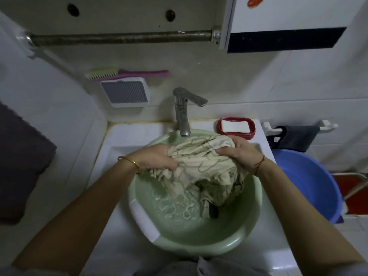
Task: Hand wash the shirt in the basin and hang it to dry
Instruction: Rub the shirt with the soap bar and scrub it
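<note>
White-tiled washroom: sink counter [111,226] is carrying the green basin [199,244], which is sitting toward the counter's front edge and taking up most of its width. Dark towel [22,160] is hanging just off the counter's left edge, so left elbow room is looking tight. Left hand [157,158] is bunching the shirt's left end, fingers curled round the cloth. Shirt [201,162] is hanging between both hands over the basin's back half, lower folds trailing into the water [175,208]. Right hand [237,151] is gripping the right end the same way, thumb over the top. Risks: cloth is looking soaked and heavy, so a hard wring or fast lift is likely throwing water over the rim onto the counter. Faucet [182,114] at the back edge is sitting just behind the bundle, so rising cloth could be snagging the spout. Soap dish [236,128] at the back right corner is sitting just beyond the right knuckles, so a wide twist could be knocking it. Blue tub [310,176] is sitting off the right edge, low, giving a possible drip zone. Clearest room is lying straight up, toward the bare rod [119,37] overhead.
</note>
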`<action>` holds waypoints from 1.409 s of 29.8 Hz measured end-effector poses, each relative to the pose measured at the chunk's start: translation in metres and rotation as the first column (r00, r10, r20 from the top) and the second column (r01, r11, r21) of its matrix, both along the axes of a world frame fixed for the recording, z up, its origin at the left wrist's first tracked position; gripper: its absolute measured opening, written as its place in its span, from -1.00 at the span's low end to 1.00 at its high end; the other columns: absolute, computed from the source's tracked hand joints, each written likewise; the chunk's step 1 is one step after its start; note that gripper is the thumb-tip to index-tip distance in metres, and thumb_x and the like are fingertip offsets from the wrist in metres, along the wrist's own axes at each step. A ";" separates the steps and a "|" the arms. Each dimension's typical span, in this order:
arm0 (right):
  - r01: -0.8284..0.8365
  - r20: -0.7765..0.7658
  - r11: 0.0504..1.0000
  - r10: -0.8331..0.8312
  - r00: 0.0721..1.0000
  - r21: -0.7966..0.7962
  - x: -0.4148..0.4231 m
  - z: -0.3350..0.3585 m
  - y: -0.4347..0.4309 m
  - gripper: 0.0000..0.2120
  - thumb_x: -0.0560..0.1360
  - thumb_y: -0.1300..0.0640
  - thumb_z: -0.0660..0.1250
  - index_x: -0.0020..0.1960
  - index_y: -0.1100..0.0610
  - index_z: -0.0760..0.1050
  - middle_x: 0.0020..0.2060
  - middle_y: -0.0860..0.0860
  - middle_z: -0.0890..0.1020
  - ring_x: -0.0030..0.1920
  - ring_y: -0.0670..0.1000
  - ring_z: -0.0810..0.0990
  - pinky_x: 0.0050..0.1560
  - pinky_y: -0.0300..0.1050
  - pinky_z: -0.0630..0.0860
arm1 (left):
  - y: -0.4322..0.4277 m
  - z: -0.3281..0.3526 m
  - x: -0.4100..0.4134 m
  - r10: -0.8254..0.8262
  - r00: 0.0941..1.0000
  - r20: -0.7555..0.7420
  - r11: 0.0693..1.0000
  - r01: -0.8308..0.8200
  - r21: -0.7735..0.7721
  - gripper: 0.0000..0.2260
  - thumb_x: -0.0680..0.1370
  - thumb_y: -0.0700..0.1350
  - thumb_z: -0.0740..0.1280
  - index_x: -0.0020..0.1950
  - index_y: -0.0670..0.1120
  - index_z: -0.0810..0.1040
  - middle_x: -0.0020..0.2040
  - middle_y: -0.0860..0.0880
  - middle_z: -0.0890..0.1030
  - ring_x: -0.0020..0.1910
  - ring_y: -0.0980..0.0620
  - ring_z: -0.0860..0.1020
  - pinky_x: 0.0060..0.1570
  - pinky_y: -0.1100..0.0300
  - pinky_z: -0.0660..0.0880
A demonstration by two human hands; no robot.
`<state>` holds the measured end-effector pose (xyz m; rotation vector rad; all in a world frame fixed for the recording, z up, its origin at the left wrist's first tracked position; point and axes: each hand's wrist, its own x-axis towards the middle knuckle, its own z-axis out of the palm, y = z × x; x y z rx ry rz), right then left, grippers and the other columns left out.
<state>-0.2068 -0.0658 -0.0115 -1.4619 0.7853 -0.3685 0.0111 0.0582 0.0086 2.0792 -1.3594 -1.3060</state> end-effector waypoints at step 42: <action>0.072 -0.355 0.767 -0.376 0.856 -0.638 0.061 -0.009 0.077 -0.74 0.52 -0.03 0.20 -0.21 0.06 0.56 -0.30 0.10 0.63 -0.24 0.12 0.58 -0.24 -0.11 0.50 | -0.028 -0.053 -0.101 0.644 0.035 -0.764 0.494 -0.782 0.380 -0.79 0.53 -0.02 0.28 -0.16 -0.14 0.56 -0.24 -0.11 0.60 -0.27 -0.03 0.58 -0.33 0.21 0.53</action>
